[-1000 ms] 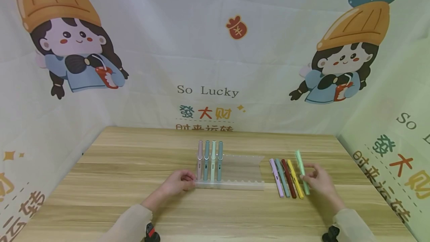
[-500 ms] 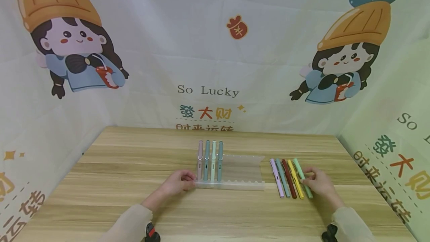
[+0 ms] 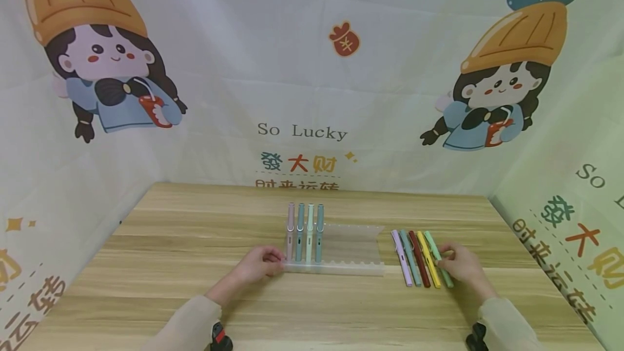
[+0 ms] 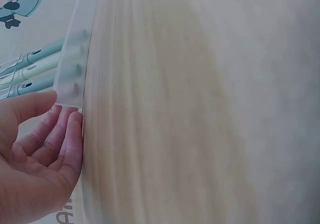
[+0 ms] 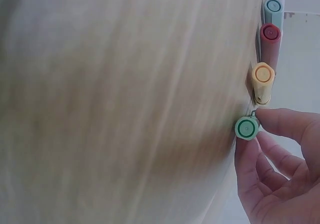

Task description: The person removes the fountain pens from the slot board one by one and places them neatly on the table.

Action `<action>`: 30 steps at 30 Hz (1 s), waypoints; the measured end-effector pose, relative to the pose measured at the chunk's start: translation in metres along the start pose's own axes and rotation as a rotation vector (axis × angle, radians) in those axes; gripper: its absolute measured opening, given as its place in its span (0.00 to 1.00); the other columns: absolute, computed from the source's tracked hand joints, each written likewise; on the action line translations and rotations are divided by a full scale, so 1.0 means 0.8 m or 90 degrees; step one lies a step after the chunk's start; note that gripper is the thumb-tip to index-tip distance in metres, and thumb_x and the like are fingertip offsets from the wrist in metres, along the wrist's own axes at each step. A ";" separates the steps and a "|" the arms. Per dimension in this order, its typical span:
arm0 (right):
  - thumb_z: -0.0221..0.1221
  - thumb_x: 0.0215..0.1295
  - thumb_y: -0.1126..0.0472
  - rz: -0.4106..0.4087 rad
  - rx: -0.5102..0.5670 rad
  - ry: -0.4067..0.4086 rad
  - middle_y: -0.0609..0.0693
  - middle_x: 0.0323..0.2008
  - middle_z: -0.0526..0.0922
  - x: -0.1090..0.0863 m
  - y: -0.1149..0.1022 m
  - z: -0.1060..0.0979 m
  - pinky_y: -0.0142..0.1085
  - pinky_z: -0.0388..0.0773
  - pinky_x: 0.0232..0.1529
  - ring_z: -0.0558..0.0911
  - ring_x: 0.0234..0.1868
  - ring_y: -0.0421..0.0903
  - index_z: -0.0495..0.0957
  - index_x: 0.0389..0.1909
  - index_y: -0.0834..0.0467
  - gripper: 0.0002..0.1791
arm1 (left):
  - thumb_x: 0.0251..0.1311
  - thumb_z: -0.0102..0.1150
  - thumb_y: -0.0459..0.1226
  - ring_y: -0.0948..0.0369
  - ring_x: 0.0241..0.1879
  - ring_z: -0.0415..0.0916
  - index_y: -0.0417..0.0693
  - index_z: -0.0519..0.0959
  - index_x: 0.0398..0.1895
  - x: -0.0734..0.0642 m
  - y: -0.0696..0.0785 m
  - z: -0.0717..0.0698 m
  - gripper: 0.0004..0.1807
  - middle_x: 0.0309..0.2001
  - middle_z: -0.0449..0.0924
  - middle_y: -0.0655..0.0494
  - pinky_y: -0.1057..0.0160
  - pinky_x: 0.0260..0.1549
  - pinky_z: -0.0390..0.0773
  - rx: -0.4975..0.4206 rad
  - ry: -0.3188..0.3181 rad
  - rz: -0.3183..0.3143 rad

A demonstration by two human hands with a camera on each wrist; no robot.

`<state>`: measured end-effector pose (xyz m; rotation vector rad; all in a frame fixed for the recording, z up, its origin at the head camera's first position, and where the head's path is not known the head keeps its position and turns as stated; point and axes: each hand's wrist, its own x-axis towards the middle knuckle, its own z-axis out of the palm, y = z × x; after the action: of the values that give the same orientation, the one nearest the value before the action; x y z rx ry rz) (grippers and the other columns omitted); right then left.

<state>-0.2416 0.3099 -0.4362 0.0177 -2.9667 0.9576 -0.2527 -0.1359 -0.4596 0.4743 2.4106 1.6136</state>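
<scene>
A clear plastic pen rack (image 3: 351,270) lies in the middle of the table, its front strip notched. Held in its left part are a mauve pen (image 3: 290,237), two blue-grey pens (image 3: 319,237) and a pale mint pen (image 3: 310,237). My left hand (image 3: 258,262) pinches the rack's left front corner, thumb on one side and fingertips on the other in the left wrist view. Further right, my right hand (image 3: 465,268) pinches a light green pen (image 5: 246,128) between thumb and fingers. That pen lies at the right end of a row of loose pens.
Left of the green pen lie a yellow pen (image 3: 429,260), a dark red pen (image 3: 419,260), a blue-grey pen (image 3: 410,259) and a lilac pen (image 3: 402,259), side by side. A printed cloth (image 3: 219,69) hangs behind the wooden table (image 3: 312,313).
The green pen has come down and tilted to line up beside the yellow pen, with the right hand still on it. The left hand and rack have stayed in place.
</scene>
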 end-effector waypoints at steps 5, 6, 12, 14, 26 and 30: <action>0.58 0.50 0.65 -0.006 -0.014 0.010 0.55 0.25 0.77 0.003 0.002 0.003 0.40 0.71 0.26 0.75 0.27 0.50 0.71 0.39 0.70 0.16 | 0.51 0.54 0.27 0.60 0.28 0.70 0.30 0.73 0.35 0.000 0.000 0.000 0.08 0.28 0.72 0.52 0.61 0.28 0.74 0.001 0.000 -0.001; 0.58 0.49 0.65 -0.007 -0.013 0.010 0.55 0.25 0.77 0.003 0.002 0.003 0.40 0.71 0.25 0.75 0.27 0.50 0.71 0.39 0.71 0.16 | 0.51 0.54 0.27 0.60 0.28 0.69 0.30 0.73 0.35 0.000 0.000 0.000 0.08 0.28 0.72 0.52 0.61 0.28 0.74 0.002 0.000 -0.001; 0.58 0.49 0.65 -0.006 -0.010 0.013 0.54 0.25 0.77 0.003 0.002 0.005 0.38 0.71 0.24 0.75 0.26 0.48 0.71 0.38 0.71 0.17 | 0.51 0.54 0.27 0.60 0.28 0.69 0.30 0.72 0.35 -0.002 0.002 0.000 0.09 0.28 0.72 0.51 0.60 0.28 0.74 -0.001 0.001 -0.002; 0.59 0.49 0.65 -0.005 -0.007 0.013 0.55 0.25 0.77 0.003 0.001 0.005 0.39 0.71 0.24 0.75 0.26 0.49 0.71 0.38 0.71 0.17 | 0.51 0.54 0.27 0.60 0.28 0.69 0.30 0.72 0.35 -0.002 0.002 0.000 0.08 0.28 0.72 0.51 0.60 0.28 0.74 0.001 0.001 -0.002; 0.59 0.51 0.65 0.007 0.047 0.007 0.55 0.25 0.77 -0.002 -0.002 0.002 0.37 0.72 0.22 0.75 0.22 0.46 0.70 0.40 0.72 0.18 | 0.51 0.54 0.27 0.60 0.28 0.69 0.31 0.73 0.35 -0.001 0.002 0.000 0.08 0.28 0.72 0.51 0.60 0.28 0.74 -0.001 -0.001 0.002; 0.57 0.53 0.65 0.006 0.057 0.010 0.56 0.25 0.78 -0.005 -0.008 -0.001 0.36 0.73 0.22 0.76 0.21 0.45 0.69 0.42 0.73 0.19 | 0.51 0.55 0.27 0.60 0.28 0.69 0.31 0.72 0.35 -0.002 0.003 -0.001 0.09 0.28 0.72 0.51 0.60 0.28 0.74 -0.004 0.000 0.000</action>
<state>-0.2373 0.3050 -0.4317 -0.0012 -2.9099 1.0849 -0.2509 -0.1361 -0.4575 0.4728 2.4050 1.6193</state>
